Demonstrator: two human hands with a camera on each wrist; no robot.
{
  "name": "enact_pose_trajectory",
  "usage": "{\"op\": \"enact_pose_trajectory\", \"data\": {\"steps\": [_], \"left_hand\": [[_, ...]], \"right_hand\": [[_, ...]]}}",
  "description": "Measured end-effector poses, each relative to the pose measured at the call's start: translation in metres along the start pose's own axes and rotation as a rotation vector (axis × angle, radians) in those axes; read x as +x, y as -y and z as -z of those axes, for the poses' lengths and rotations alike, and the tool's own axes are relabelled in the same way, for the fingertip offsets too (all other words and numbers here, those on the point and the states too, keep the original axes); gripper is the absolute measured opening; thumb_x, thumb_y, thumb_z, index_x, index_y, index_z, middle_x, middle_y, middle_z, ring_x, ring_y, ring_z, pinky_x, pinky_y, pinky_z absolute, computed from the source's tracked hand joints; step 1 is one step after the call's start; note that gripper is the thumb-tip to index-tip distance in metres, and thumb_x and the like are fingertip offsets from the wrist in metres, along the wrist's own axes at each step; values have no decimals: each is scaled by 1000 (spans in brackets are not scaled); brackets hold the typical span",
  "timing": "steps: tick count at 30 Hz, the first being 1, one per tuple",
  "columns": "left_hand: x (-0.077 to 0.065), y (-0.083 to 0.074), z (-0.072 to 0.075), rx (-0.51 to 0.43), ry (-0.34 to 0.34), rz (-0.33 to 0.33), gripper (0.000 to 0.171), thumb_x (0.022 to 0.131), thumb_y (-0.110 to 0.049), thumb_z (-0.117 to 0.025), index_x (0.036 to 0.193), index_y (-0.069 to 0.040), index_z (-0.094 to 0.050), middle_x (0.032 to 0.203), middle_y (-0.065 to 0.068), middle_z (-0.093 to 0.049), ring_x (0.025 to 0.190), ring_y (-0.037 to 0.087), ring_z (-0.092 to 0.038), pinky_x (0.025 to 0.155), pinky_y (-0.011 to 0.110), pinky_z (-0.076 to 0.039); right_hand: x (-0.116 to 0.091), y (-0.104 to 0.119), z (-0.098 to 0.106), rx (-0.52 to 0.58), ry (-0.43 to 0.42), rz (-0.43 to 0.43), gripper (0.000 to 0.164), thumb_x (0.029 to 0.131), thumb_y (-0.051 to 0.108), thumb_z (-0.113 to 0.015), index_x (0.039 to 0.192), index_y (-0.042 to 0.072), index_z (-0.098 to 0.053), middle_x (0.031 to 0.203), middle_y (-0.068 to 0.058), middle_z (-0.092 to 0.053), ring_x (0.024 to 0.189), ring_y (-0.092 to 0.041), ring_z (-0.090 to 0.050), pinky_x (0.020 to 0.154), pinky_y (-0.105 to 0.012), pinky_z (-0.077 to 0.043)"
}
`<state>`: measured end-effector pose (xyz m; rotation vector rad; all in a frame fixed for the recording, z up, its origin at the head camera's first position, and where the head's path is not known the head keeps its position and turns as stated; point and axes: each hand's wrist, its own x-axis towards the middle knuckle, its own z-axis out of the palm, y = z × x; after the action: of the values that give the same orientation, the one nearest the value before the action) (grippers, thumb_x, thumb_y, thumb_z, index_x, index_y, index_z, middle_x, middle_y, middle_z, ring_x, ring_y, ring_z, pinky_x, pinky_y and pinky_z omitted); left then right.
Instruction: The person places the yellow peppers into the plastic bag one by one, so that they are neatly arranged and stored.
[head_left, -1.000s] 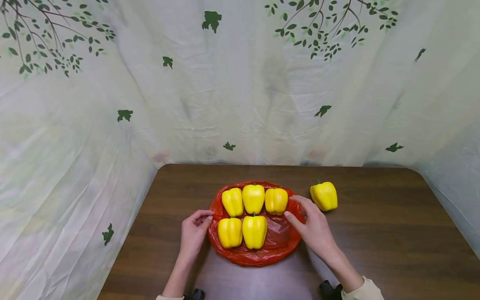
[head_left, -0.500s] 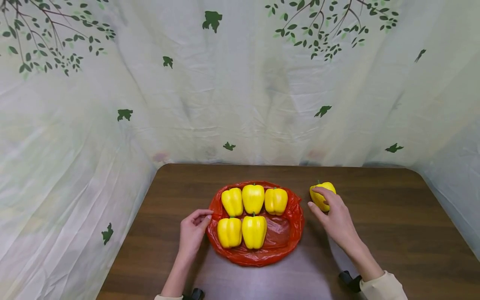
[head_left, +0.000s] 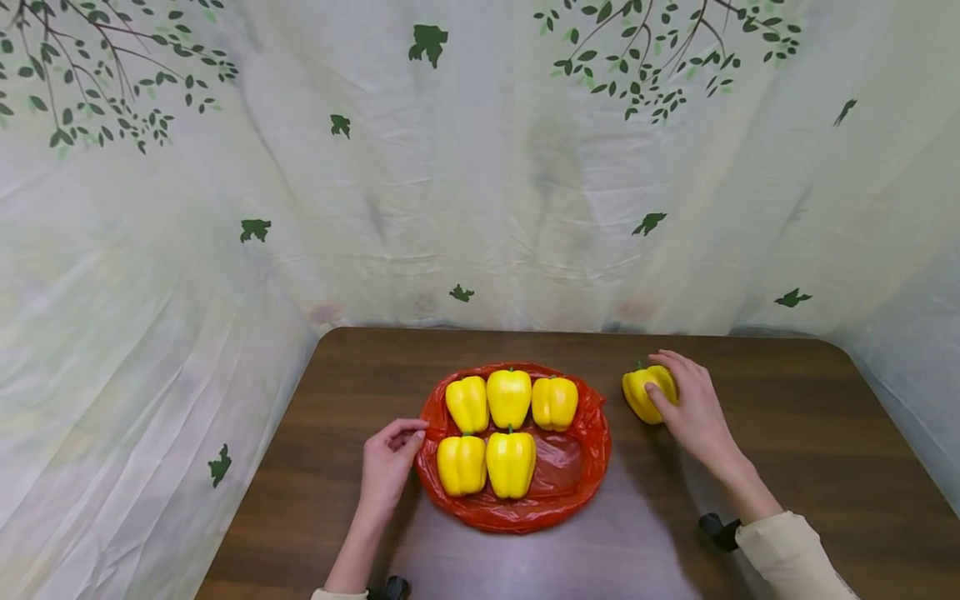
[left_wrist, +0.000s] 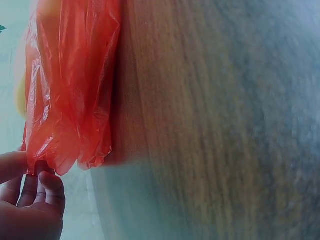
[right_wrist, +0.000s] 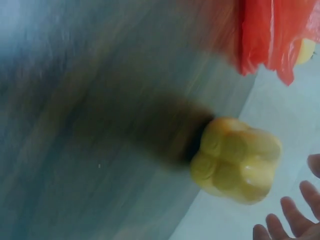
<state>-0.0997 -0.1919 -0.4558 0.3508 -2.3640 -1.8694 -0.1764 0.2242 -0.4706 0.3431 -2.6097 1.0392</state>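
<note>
A red plastic bag (head_left: 558, 468) lies spread in a round shape with its rim standing up. Inside it, yellow bell peppers (head_left: 511, 465) sit in two rows, three at the back and two in front. At the bag's left edge my left hand (head_left: 385, 467) pinches the thin plastic between thumb and fingers. Another yellow bell pepper (head_left: 640, 395) rests on the table to the right of the bag. Over its right side is my right hand (head_left: 696, 408), fingers spread. In the right wrist view, those fingers (right_wrist: 296, 217) stand apart from the pepper's lobed bottom (right_wrist: 237, 160).
The brown wooden table (head_left: 780, 433) has rounded back corners. A pale curtain (head_left: 495, 208) printed with leaves and branches hangs behind it and along the sides. Dark wrist straps (head_left: 718, 531) show near the sleeves.
My right hand has left the bag's right edge and moved right to the lone bell pepper. My left hand keeps its pinch on the bag's left edge.
</note>
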Motion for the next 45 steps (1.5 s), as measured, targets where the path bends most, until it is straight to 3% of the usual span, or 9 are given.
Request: {"op": "enact_pose_trajectory", "data": {"steps": [6,11,18,28,39,45], "left_hand": [[0,1,-1,5,-8,3,14,92,4,-62,103,6,-71,98,20,-66,82,31,-58,71,27,-54],[1,1,-1,13,-7,8,14,92,4,-62,103,5,-71,98,20,-65,80,29,-57,69,25,-53],[2,3,-2,18,-8,7,14,92,4,-63,103,5,-71,98,19,-65,80,28,-57,68,25,-53],[2,3,-2,14,-11,2,14,91,5,-63,103,6,-71,98,20,-66,80,27,-58,70,24,-53],[7,13,-2,-15,-11,-4,13,91,6,-63,100,4,-73,95,17,-66,76,24,-58,66,23,-52],[8,16,-3,2,-13,-2,14,91,6,-62,101,5,-72,97,19,-66,79,29,-58,66,24,-52]], "right_hand": [[8,-9,3,5,96,-34,46,95,11,-65,136,-3,-50,143,-26,-43,129,-48,-34,101,-66,-31],[14,-17,6,2,216,-122,53,98,18,-61,142,-4,-42,145,-28,-39,130,-48,-34,102,-65,-30],[14,-23,9,-5,391,-262,70,102,44,-48,148,-5,-30,140,-33,-42,115,-44,-50,94,-60,-43],[9,-27,8,14,404,-328,78,101,52,-45,147,-8,-29,137,-33,-44,108,-42,-51,92,-58,-44],[0,-29,10,273,357,-363,69,102,42,-51,149,-3,-27,145,-33,-33,127,-49,-40,92,-55,-48],[-7,-29,10,294,338,-349,65,103,37,-49,148,-4,-27,144,-34,-33,124,-49,-43,91,-54,-49]]}}
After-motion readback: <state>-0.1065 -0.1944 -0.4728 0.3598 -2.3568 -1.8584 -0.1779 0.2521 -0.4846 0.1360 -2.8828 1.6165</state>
